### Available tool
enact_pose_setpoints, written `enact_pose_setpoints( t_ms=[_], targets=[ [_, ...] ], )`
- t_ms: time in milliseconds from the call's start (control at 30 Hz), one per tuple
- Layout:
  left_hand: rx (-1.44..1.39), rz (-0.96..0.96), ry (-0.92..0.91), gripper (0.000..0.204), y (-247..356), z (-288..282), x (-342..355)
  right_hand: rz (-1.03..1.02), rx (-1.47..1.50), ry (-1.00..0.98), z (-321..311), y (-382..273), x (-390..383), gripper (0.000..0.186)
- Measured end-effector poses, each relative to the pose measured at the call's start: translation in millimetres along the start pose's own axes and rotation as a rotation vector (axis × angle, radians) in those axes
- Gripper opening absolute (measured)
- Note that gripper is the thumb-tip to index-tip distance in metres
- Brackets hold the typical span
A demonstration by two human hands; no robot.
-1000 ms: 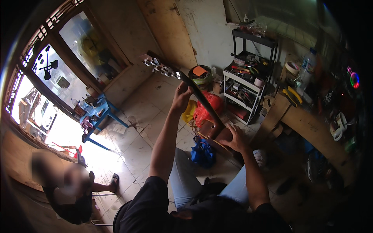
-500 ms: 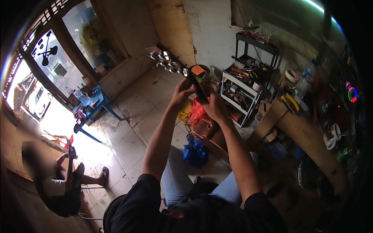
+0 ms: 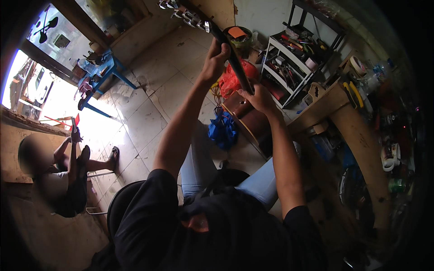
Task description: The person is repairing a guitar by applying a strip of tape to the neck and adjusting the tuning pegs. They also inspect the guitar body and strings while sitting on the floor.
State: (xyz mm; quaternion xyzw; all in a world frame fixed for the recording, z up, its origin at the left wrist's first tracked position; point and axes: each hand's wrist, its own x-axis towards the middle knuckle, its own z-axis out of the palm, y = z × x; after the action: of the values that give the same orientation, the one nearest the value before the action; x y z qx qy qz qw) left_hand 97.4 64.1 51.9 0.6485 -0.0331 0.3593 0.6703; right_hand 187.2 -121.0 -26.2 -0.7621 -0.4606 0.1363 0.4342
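A brown guitar rests upright between my knees, its body (image 3: 247,121) low and its dark neck (image 3: 235,63) slanting up and away to the headstock with metal tuning pegs (image 3: 185,14). My left hand (image 3: 216,59) is wrapped round the upper part of the neck. Lower down, my right hand (image 3: 256,97) grips the neck just above the body. I am seated, in blue jeans and a black shirt.
A white shelf rack (image 3: 289,63) full of tools stands behind the guitar, with a red bag (image 3: 230,81) and a bucket (image 3: 239,36) beside it. A blue bag (image 3: 223,131) lies on the tiled floor. Wooden workbench (image 3: 357,131) at right, blue table (image 3: 106,72) at left. Another person (image 3: 58,176) sits at far left.
My right hand has left the guitar body and moved up onto the neck. The left hand has kept its hold on the neck, and the view has tilted downward.
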Motion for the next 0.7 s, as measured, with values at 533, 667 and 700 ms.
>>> enact_pose_setpoints(
  t_ms=[533, 667, 700],
  targets=[
    [0.005, 0.053, 0.501, 0.019, 4.1, -11.8, 13.6, -0.039, 0.085, -0.082, 80.8, 58.2, 37.1, 0.026],
    [-0.199, 0.046, 0.493, 0.020, 4.6, -68.4, 17.0, -0.135, 0.106, -0.024, 106.2, 12.4, 64.7, 0.019],
    [-0.246, 0.065, 0.482, 0.021, 1.7, -83.7, 15.9, -0.188, 0.077, 0.006, 120.7, 15.2, 69.4, 0.019]
  ],
)
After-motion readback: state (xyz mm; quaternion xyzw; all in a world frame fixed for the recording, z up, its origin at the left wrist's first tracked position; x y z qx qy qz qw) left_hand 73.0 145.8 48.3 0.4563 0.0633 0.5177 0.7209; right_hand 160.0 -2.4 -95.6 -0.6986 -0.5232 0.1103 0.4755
